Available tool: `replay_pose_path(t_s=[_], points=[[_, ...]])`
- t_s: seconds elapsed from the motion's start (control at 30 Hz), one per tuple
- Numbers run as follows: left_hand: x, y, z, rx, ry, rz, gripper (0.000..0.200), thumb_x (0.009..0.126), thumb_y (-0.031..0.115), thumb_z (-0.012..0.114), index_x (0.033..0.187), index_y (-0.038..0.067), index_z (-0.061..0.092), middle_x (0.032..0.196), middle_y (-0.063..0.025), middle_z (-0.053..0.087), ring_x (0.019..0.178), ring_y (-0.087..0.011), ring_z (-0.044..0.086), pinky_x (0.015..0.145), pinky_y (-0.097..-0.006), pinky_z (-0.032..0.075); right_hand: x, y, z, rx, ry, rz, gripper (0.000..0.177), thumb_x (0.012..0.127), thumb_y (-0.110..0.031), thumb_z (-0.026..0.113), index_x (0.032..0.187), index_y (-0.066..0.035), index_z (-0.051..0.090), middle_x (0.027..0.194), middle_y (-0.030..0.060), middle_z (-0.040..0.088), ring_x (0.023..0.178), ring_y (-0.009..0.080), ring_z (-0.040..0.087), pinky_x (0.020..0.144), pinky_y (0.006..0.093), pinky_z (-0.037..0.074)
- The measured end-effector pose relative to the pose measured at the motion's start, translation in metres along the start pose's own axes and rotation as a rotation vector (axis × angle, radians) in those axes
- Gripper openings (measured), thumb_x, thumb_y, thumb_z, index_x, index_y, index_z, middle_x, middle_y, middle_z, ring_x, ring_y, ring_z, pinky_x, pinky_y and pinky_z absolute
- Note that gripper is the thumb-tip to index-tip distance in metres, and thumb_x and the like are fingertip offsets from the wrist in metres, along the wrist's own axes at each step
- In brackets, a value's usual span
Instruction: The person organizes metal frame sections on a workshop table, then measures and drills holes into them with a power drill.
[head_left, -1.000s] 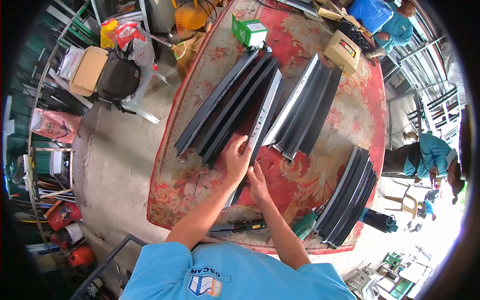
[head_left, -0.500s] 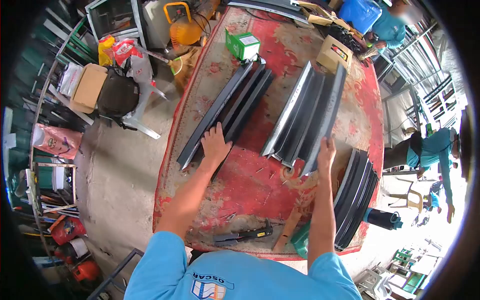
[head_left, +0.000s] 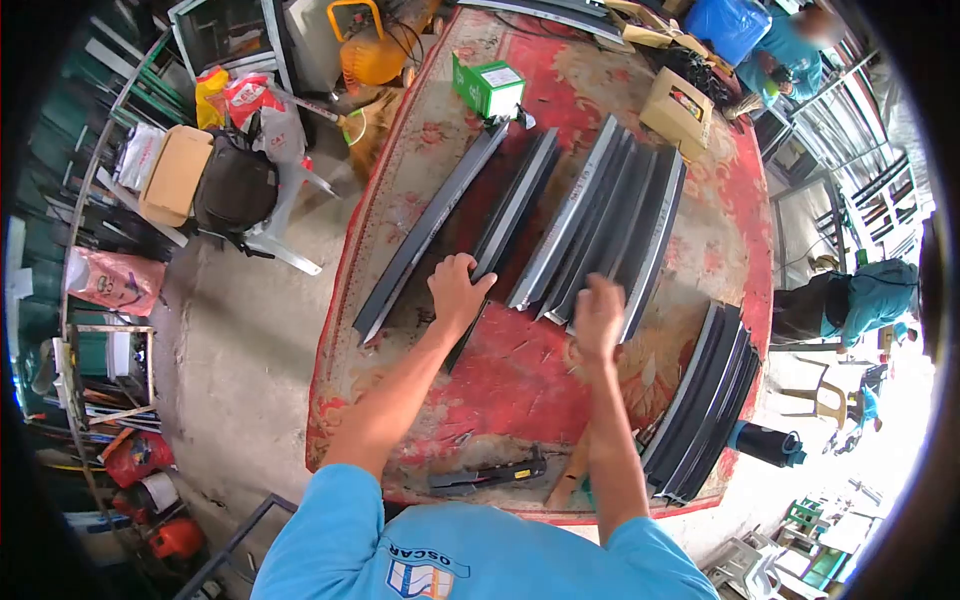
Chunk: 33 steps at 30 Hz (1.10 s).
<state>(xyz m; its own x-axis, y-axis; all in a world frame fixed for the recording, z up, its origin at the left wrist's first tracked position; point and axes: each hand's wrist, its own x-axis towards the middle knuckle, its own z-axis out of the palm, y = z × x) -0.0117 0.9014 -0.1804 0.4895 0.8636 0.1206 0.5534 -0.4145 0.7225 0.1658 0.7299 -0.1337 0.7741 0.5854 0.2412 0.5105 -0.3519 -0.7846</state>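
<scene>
You wear a light-blue shirt (head_left: 500,545) with short sleeves (head_left: 335,515), its chest marked with dark lettering (head_left: 432,557) reading "OSCAR" in a thin outlined strip, next to a shield-like emblem (head_left: 419,580) in blue, white and orange, while your forearms (head_left: 392,405) and both hands (head_left: 460,295) are bare.

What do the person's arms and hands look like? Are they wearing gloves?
No gloves! The left hand and right hand are bare, and so are the forearms. I see no watch or bracelet. Short light-blue sleeves cover the upper arms, matching the shirt, which has a shield-shaped badge.
</scene>
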Motion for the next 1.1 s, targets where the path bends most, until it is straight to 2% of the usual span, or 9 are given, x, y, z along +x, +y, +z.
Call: replay_pose_path(t_s=[0.07, 0.17, 0.37, 0.53, 0.67, 0.73, 0.8, 0.87, 1.1], points=[[0.004, 0.006, 0.01, 0.018, 0.041, 0.007, 0.036, 0.081, 0.032, 0.077, 0.097, 0.005, 0.059, 0.096, -0.0155, 0.06, 0.097, -0.0368, 0.056, 0.079, -0.0491, 0.043, -0.018, -0.025, 0.025, 0.055, -0.255, 0.13, 0.03, 0.088, -0.004, 0.064, 0.117, 0.0, 0.065, 0.115, 0.0196, 0.064, 0.103, 0.0312, 0.066, 0.088, 0.0377, 0.053], [0.002, 0.014, 0.021, -0.139, 0.031, 0.218, 0.033, 0.075, 0.016, 0.081, 0.095, 0.006, 0.056, 0.092, -0.0144, 0.055, 0.089, -0.0363, 0.053, 0.078, -0.0489, 0.042, -0.027, -0.047, 0.059, 0.123, -0.312, 0.048, 0.034, 0.091, -0.01, 0.063, 0.123, 0.0, 0.063, 0.113, 0.0209, 0.065, 0.102, 0.035, 0.066, 0.089, 0.0413, 0.053], [0.008, 0.002, 0.019, -0.382, 0.039, -0.063, 0.034, 0.074, 0.015, 0.082, 0.091, 0.001, 0.056, 0.089, -0.0165, 0.059, 0.083, -0.0361, 0.059, 0.074, -0.0427, 0.048, -0.01, -0.05, 0.086, -0.085, -0.351, 0.126, 0.05, 0.094, -0.023, 0.06, 0.134, 0.005, 0.049, 0.121, 0.0287, 0.058, 0.105, 0.0467, 0.063, 0.088, 0.0508, 0.053], [0.035, -0.016, -0.008, -0.232, 0.163, 0.134, 0.032, 0.076, 0.016, 0.082, 0.093, 0.0, 0.061, 0.091, -0.0136, 0.064, 0.085, -0.0299, 0.063, 0.078, -0.0387, 0.05, -0.003, -0.05, 0.098, -0.269, -0.418, 0.119, 0.065, 0.091, -0.019, 0.063, 0.145, 0.003, 0.035, 0.127, 0.0352, 0.05, 0.098, 0.0506, 0.065, 0.082, 0.0519, 0.057], [0.035, -0.017, -0.03, -0.208, 0.007, 0.024, 0.034, 0.077, 0.021, 0.083, 0.096, -0.001, 0.065, 0.093, -0.0139, 0.067, 0.088, -0.0264, 0.065, 0.08, -0.0363, 0.051, 0.005, -0.043, 0.103, -0.377, -0.407, 0.175, 0.083, 0.081, -0.011, 0.068, 0.152, 0.003, 0.028, 0.119, 0.0324, 0.057, 0.098, 0.0469, 0.067, 0.082, 0.0475, 0.058], [0.028, -0.015, -0.037, -0.247, -0.021, -0.044, 0.034, 0.077, 0.022, 0.083, 0.096, -0.001, 0.066, 0.09, -0.0141, 0.068, 0.083, -0.0266, 0.065, 0.077, -0.0373, 0.051, 0.011, -0.034, 0.089, 0.014, -0.298, 0.297, 0.074, 0.085, -0.006, 0.064, 0.152, 0.003, 0.033, 0.112, 0.0248, 0.064, 0.097, 0.038, 0.069, 0.082, 0.0415, 0.057], [0.021, -0.019, -0.037, -0.291, -0.054, -0.127, 0.034, 0.078, 0.023, 0.082, 0.095, -0.002, 0.067, 0.086, -0.0143, 0.068, 0.078, -0.0268, 0.065, 0.073, -0.0382, 0.051, 0.007, 0.006, 0.092, 1.008, -0.233, 0.596, 0.061, 0.094, 0.004, 0.051, 0.153, -0.004, 0.038, 0.123, 0.01, 0.066, 0.103, 0.0239, 0.066, 0.088, 0.0367, 0.055], [0.015, -0.031, -0.026, -0.347, -0.077, -0.171, 0.038, 0.079, 0.027, 0.082, 0.099, -0.003, 0.068, 0.086, -0.0134, 0.069, 0.079, -0.0231, 0.066, 0.072, -0.0367, 0.052, 0.011, -0.009, 0.07, 1.308, -0.222, 0.759, 0.062, 0.093, 0.005, 0.047, 0.153, -0.008, 0.039, 0.128, 0.0091, 0.063, 0.107, 0.0242, 0.065, 0.091, 0.0377, 0.055], [0.015, -0.022, -0.011, -0.42, -0.054, -0.128, 0.032, 0.083, 0.022, 0.08, 0.102, -0.002, 0.069, 0.091, -0.0094, 0.071, 0.082, -0.0149, 0.065, 0.072, -0.0314, 0.053, 0.01, 0.039, 0.055, 1.232, -0.401, 0.968, 0.049, 0.099, -0.028, 0.055, 0.143, -0.007, 0.052, 0.12, 0.0094, 0.065, 0.105, 0.0231, 0.063, 0.086, 0.0361, 0.053]])
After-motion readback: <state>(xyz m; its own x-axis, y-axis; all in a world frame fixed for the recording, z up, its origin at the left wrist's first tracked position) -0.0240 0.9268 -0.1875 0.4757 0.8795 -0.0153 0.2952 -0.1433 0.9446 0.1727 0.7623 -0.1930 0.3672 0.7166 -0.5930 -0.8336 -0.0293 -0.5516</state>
